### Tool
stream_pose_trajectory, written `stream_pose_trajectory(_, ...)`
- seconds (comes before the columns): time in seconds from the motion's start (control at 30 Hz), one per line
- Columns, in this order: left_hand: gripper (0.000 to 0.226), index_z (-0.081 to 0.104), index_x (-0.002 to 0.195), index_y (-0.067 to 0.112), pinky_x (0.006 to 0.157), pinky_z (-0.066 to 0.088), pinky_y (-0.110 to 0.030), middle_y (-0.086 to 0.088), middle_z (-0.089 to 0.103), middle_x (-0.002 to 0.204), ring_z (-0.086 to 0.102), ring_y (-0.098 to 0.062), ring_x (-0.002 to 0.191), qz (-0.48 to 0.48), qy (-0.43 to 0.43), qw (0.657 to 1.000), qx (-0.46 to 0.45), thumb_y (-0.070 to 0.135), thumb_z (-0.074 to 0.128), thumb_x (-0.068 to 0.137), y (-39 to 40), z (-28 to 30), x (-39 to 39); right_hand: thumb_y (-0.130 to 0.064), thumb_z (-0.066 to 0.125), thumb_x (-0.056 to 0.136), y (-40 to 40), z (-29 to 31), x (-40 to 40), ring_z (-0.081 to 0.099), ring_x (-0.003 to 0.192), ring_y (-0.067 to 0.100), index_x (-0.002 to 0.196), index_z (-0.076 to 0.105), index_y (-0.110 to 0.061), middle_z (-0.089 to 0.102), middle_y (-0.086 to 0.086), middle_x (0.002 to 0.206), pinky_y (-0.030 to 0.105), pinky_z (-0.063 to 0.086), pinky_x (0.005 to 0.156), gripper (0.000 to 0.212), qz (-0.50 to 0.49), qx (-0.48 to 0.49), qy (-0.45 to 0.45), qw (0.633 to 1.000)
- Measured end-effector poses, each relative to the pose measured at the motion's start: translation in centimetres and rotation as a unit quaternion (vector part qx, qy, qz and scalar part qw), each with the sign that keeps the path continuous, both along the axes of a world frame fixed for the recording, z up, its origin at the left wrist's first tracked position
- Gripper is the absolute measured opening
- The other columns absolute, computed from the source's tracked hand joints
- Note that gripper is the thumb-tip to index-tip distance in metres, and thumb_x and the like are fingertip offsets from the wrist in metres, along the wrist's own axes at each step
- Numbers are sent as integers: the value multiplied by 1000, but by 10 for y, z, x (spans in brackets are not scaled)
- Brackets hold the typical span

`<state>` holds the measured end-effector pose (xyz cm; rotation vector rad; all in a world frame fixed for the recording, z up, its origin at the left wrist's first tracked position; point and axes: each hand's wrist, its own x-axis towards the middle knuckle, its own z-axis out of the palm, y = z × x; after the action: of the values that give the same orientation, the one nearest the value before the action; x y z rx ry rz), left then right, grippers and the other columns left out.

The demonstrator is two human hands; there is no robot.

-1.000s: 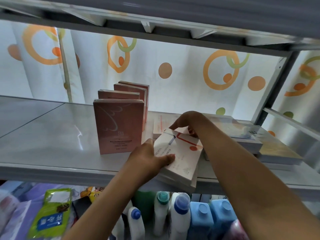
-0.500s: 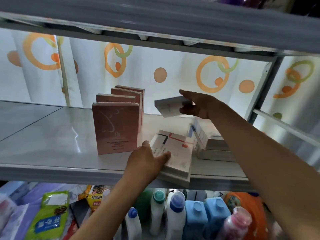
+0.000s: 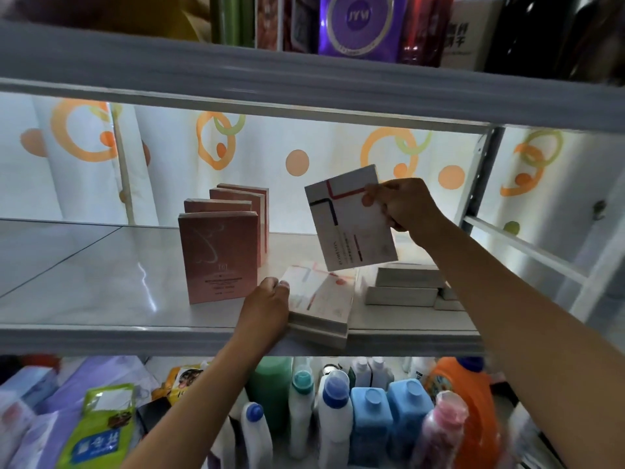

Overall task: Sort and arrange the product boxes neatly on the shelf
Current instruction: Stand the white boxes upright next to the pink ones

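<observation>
Hands of a person reach onto a grey metal shelf (image 3: pixel 84 299) seen from below eye level. The right hand (image 3: pixel 402 204) is closed around the right edge of a white box (image 3: pixel 351 221) with red and dark line markings, holding it tilted in the air above the shelf. Small print runs down its face, too blurred to read. The left hand (image 3: pixel 270 306) rests, fingers curled, against the left side of a stack of matching white boxes (image 3: pixel 321 302) lying flat at the shelf's front lip; whether it grips or only steadies the stack is unclear.

Just left of that stack, four pink boxes (image 3: pixel 220 258) stand upright in a row running toward the back, the nearest facing forward with a pale swirl design. To the right, partly hidden behind the right forearm, lie more flat white boxes (image 3: pixel 406 289) in a low pile.

Behind the shelf hangs a white curtain (image 3: pixel 297 160) printed with orange rings and dots. The shelf above carries a purple package (image 3: pixel 362 25) marked "JYM". Below stand detergent bottles: two blue (image 3: pixel 389 418), one orange (image 3: pixel 470 418), several white (image 3: pixel 334 424), plus a green pouch (image 3: pixel 98 431) at the left.
</observation>
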<state>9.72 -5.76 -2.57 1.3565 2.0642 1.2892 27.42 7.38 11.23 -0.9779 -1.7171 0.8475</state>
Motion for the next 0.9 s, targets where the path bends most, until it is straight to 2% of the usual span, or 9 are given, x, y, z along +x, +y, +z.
stream_pose_trajectory(0.07,34,57,114,11,63,37,-24,-5,59,103,51,-7,79,-7,-3,1000,1,29,29,104,-3,2,1,-16,67,89,-4,-2,3,35,28,10,75,71,0,45,-7,35,18,26,36,21,-13,-16,4,1000)
stream_pose_trajectory(0.13,35,56,114,12,59,34,-20,-4,58,103,49,-3,77,-11,0,1000,0,30,28,105,-6,3,5,-17,69,87,-4,-6,3,31,31,16,74,71,1,43,2,42,21,23,39,22,-27,-52,-11,998)
stream_pose_trajectory(0.23,38,57,110,12,58,34,-18,-6,59,103,50,-8,78,-13,18,1000,-1,33,25,105,-9,3,9,-19,70,83,-4,-18,1,26,33,16,71,62,-1,37,6,51,20,18,41,23,-41,-134,-86,986)
stream_pose_trajectory(0.33,46,58,108,11,62,37,-24,-5,58,98,53,-13,81,-22,12,1000,-9,40,22,105,-10,6,11,-29,67,90,-7,-33,-2,31,34,16,66,50,-6,42,7,51,19,24,39,37,-52,-165,-166,971)
stream_pose_trajectory(0.47,48,56,106,10,73,40,-32,-10,62,100,57,-18,86,-22,-4,1000,-5,44,22,103,-10,4,14,-34,65,92,-15,-50,-5,37,36,15,71,59,-5,46,4,46,18,31,38,36,-46,-199,-242,949)
stream_pose_trajectory(0.67,37,52,114,13,60,37,-21,-4,60,102,54,-8,80,-24,-26,999,0,42,32,102,-11,2,19,-38,65,92,-24,-69,-12,51,48,19,90,60,0,60,11,65,23,41,44,39,-70,-159,-252,952)
stream_pose_trajectory(0.73,31,53,115,13,59,36,-21,-3,58,101,52,-7,80,-34,-39,999,-7,36,36,102,-10,5,19,-39,67,89,-27,-76,-10,57,52,19,88,62,-3,64,11,72,26,47,49,36,-91,-118,-273,950)
stream_pose_trajectory(0.83,28,56,111,10,73,48,-33,-5,58,99,55,-15,84,-53,-70,995,-39,30,40,98,-8,12,16,-46,60,91,-39,-84,-2,65,61,21,89,63,-7,67,8,75,31,55,61,39,-129,-60,-340,929)
stream_pose_trajectory(0.9,22,56,103,9,87,51,-40,-7,57,99,55,-21,86,-64,-79,992,-76,24,42,97,-6,17,14,-48,54,95,-53,-83,2,68,62,23,87,53,-5,67,12,76,32,57,59,43,-111,-145,-356,916)
